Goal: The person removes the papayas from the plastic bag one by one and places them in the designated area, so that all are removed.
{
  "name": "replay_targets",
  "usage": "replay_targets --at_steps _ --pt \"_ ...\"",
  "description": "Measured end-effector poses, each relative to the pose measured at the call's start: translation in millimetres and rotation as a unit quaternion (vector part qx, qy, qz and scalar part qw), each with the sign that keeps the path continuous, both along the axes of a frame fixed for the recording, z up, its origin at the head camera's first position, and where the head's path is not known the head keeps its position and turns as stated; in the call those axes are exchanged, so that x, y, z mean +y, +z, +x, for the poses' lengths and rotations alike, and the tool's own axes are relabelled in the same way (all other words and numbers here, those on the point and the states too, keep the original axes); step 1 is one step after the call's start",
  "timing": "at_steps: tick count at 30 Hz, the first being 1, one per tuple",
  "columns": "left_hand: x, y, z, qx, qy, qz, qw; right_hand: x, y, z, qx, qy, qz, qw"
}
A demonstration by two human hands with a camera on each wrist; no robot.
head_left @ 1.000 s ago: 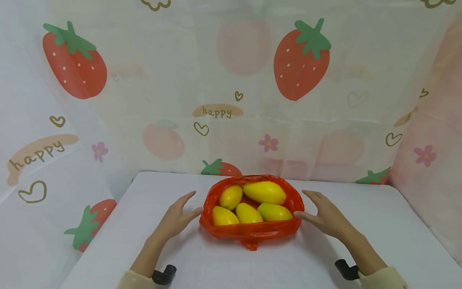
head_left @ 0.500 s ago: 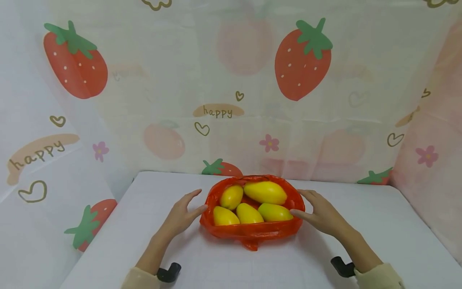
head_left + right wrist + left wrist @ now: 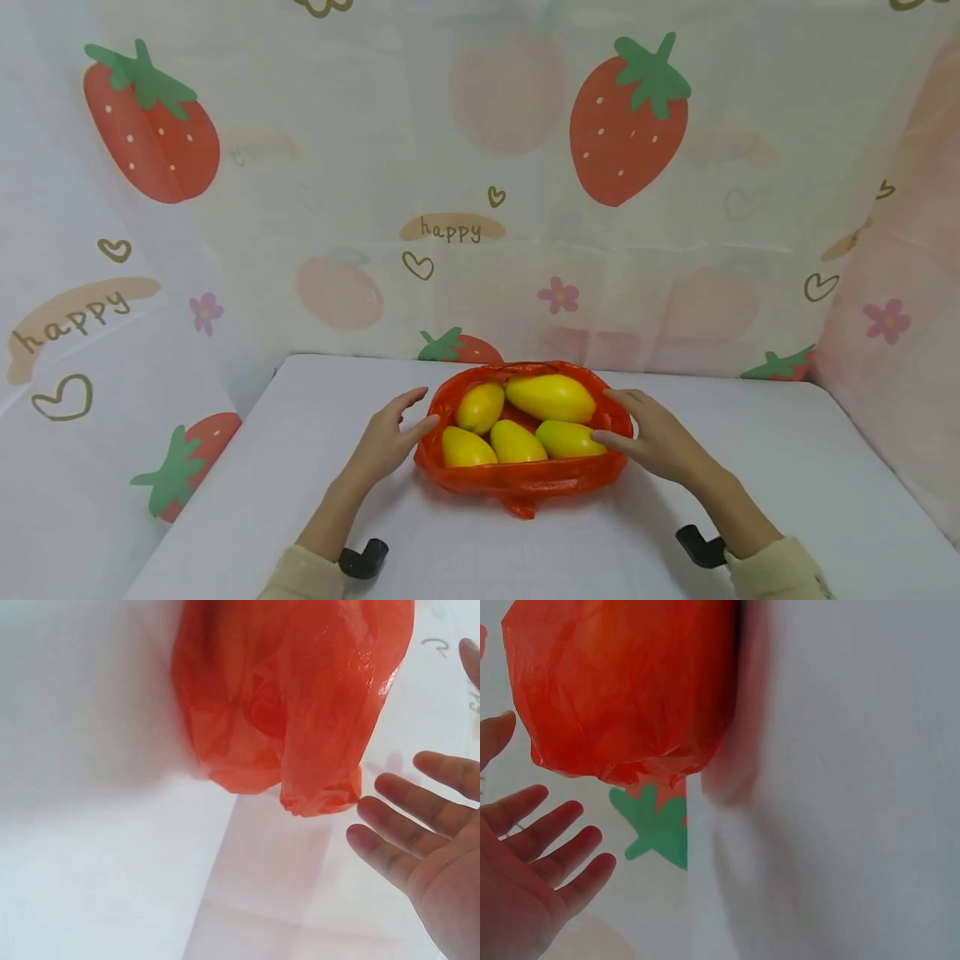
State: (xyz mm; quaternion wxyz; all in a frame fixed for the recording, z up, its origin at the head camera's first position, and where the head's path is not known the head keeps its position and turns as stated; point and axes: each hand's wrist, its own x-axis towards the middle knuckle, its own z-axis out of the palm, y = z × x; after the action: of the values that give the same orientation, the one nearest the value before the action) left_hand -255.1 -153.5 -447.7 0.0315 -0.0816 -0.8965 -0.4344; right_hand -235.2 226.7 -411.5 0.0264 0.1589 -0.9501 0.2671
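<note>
A red plastic bag (image 3: pixel 525 479) sits on the table with its mouth spread wide. Several yellow mangoes (image 3: pixel 551 398) lie inside it. My left hand (image 3: pixel 384 437) is at the bag's left side, fingers spread, the thumb by the rim. In the left wrist view its fingers (image 3: pixel 551 832) are extended, apart from the red plastic. On the other side my right hand (image 3: pixel 660 437) overlaps the bag's right rim in the head view. The right wrist view shows its straight fingers (image 3: pixel 405 817) close to the bag's crumpled edge. Both hands hold nothing.
The white table (image 3: pixel 480 558) ends at a back wall hung with a strawberry-print cloth (image 3: pixel 480 167). Similar cloth hangs at the left and right. A black curved piece is at each wrist, below pale sleeves (image 3: pixel 776 567).
Both hands have moved inward toward the bag, the right one now overlapping its rim in the head view. The bag and mangoes have stayed in place.
</note>
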Motion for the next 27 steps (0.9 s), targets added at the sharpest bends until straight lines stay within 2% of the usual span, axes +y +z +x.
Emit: replay_targets --at_steps 12,19,27 --pt "9.1 -2.6 -9.2 -0.001 -0.004 0.027 0.9996 -9.2 3.2 -1.5 -0.021 0.016 0.001 0.9996" --pt "13.3 -4.4 -13.4 0.0 0.001 0.028 0.9996 -16.3 3.8 -5.8 -0.031 0.025 0.012 0.9991" --pt "20.0 -1.2 -14.0 0.008 0.0 0.026 0.9996 -26.0 5.0 -8.7 -0.057 0.04 0.026 0.9972"
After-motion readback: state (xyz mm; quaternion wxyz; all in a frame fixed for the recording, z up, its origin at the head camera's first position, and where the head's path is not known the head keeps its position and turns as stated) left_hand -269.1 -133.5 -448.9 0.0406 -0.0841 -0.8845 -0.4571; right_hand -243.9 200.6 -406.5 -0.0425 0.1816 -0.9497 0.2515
